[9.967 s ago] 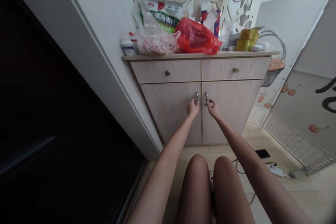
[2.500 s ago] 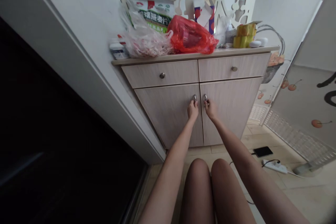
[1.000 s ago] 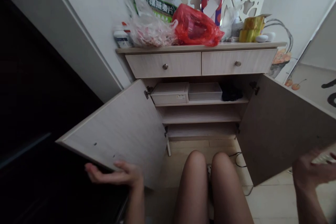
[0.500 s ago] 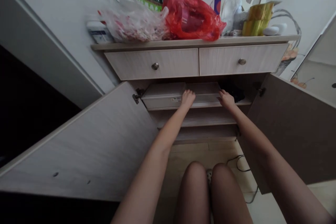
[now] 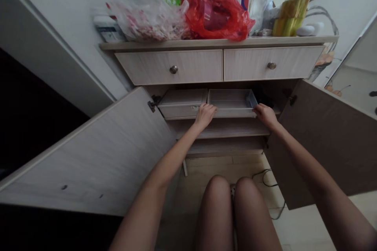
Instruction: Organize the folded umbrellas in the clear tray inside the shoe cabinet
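Clear tray (image 5: 231, 102) on top shelf (image 5: 224, 117) of open cabinet (image 5: 88, 157), beside a lidded box (image 5: 182, 104). Tray gripped at left front corner by left hand (image 5: 204, 114), at right front corner by right hand (image 5: 266, 114), fingers curled.

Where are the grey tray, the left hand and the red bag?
grey tray (image 5: 229, 102), head view, its inner floor.
left hand (image 5: 204, 113), head view, back of the hand.
red bag (image 5: 216, 11), head view, its bulging front.

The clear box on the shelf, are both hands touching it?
Touching. The head view shows the left hand gripping the clear box at its left front corner and the right hand at its right front corner.
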Available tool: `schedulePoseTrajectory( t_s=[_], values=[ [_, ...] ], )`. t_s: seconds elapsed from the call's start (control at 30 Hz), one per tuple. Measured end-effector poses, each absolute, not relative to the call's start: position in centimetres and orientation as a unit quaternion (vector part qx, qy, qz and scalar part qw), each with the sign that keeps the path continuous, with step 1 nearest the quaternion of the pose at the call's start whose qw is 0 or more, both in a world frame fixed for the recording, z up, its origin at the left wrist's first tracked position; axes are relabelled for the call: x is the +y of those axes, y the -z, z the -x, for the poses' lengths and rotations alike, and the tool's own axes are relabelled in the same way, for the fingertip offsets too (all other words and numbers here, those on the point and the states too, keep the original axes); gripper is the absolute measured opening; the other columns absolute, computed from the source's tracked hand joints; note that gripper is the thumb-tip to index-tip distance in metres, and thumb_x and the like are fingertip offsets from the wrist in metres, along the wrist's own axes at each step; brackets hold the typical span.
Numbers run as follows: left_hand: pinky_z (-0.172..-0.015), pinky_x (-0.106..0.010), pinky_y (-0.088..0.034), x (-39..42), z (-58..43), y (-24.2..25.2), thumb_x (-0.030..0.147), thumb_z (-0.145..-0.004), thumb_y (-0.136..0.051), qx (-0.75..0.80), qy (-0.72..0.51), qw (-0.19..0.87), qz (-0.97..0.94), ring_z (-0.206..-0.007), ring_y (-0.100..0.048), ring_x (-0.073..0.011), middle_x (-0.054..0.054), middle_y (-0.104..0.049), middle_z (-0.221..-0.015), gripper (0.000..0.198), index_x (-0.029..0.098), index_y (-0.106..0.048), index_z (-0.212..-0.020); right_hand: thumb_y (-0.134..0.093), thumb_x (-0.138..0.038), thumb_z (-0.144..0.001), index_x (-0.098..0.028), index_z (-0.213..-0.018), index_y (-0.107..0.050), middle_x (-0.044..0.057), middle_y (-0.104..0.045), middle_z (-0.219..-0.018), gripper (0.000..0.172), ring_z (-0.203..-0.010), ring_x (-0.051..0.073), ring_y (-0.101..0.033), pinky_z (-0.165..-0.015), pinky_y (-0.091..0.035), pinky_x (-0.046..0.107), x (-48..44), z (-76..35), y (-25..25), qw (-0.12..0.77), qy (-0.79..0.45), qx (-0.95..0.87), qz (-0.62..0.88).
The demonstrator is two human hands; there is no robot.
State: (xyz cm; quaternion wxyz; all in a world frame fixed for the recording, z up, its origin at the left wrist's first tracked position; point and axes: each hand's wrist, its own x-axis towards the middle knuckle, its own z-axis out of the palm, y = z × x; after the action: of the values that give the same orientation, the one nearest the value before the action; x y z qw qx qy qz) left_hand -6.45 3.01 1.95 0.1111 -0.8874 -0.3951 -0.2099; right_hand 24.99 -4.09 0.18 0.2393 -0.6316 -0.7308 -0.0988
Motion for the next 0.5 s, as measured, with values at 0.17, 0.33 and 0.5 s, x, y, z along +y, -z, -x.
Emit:
schedulePoseTrajectory(
  t_s=[0.17,0.33,0.5],
  values=[
    [-0.088,-0.037,-0.04,-6.5,10.7,-0.8,0.026,-0.098,-0.05,-0.312,0.304,0.111,0.893,-0.085,-0.064,-0.0203,-0.008,-0.076,-0.091,0.023,0.019,-0.072,-0.098,-0.046,-0.029,-0.1,-0.021,-0.096,-0.071,0.008,-0.069,-0.091,0.026,-0.085,0.02,-0.065,-0.073,-0.048,0.027,-14.0,-24.0,-0.6,0.288,0.12,-0.778,0.545],
    [-0.087,-0.036,-0.043,-16.3,14.3,2.0,0.028,-0.098,-0.052,-0.298,0.379,0.042,0.875,-0.082,-0.065,-0.0179,-0.003,-0.074,-0.081,0.022,0.024,-0.073,-0.099,-0.046,-0.028,-0.101,-0.021,-0.093,-0.069,0.006,-0.067,-0.081,0.025,-0.075,0.017,-0.064,-0.066,-0.049,0.025,-23.8,-21.5,0.0,0.313,0.103,-0.8,0.501],
    [-0.11,-0.046,-0.037,-21.8,16.4,6.5,0.059,-0.09,-0.055,-0.447,0.533,-0.19,0.693,-0.135,-0.047,-0.0278,-0.012,-0.059,-0.138,0.054,0.026,-0.06,-0.132,-0.045,-0.024,-0.102,-0.02,-0.097,-0.068,0.005,-0.067,-0.081,0.024,-0.072,0.015,-0.066,-0.063,-0.049,0.023,-29.3,-19.6,3.4,0.325,0.072,-0.804,0.493]
  ],
)
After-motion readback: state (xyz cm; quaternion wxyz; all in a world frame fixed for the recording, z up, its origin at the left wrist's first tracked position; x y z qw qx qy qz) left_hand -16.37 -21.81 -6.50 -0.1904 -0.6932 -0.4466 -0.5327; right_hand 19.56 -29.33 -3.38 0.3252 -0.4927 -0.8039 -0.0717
